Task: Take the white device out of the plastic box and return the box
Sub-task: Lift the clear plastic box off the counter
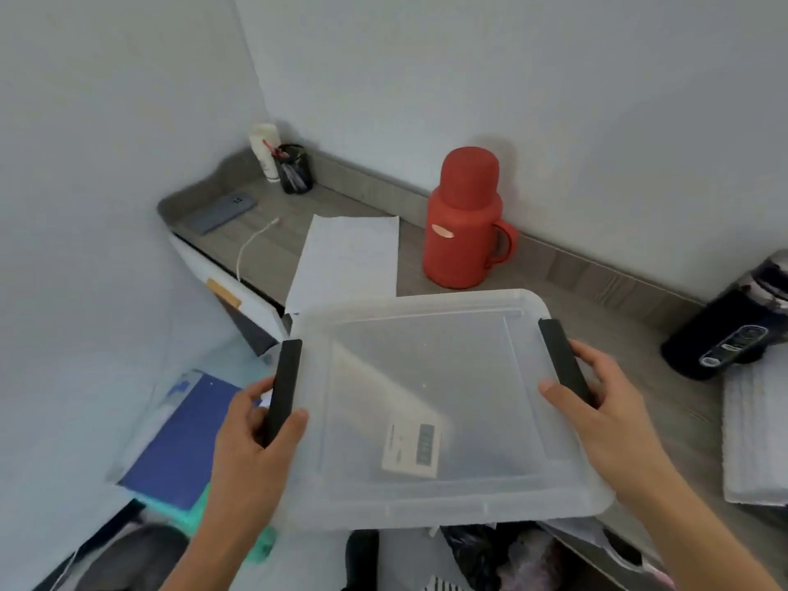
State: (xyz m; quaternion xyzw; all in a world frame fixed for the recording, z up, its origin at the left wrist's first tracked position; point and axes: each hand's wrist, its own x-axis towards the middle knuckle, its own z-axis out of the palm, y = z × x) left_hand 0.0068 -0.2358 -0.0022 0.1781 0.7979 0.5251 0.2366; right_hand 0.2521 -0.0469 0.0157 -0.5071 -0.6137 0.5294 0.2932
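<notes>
A translucent plastic box [426, 334] with its lid on and a black latch on each side is held in front of me, over the near edge of the desk. My left hand [256, 428] grips the left black latch [285, 386]. My right hand [597, 403] grips the right black latch [563, 360]. Through the lid I see the white device [411, 450] with a row of dark buttons, lying flat near the box's front.
On the grey desk [597, 309] stand a red thermos jug [464, 223], white paper sheets [349, 258], a phone [221, 213] with a white cable, a pen cup [294, 168], a dark bottle [733, 330] and a white folded cloth [759, 437]. A blue folder [179, 437] lies lower left.
</notes>
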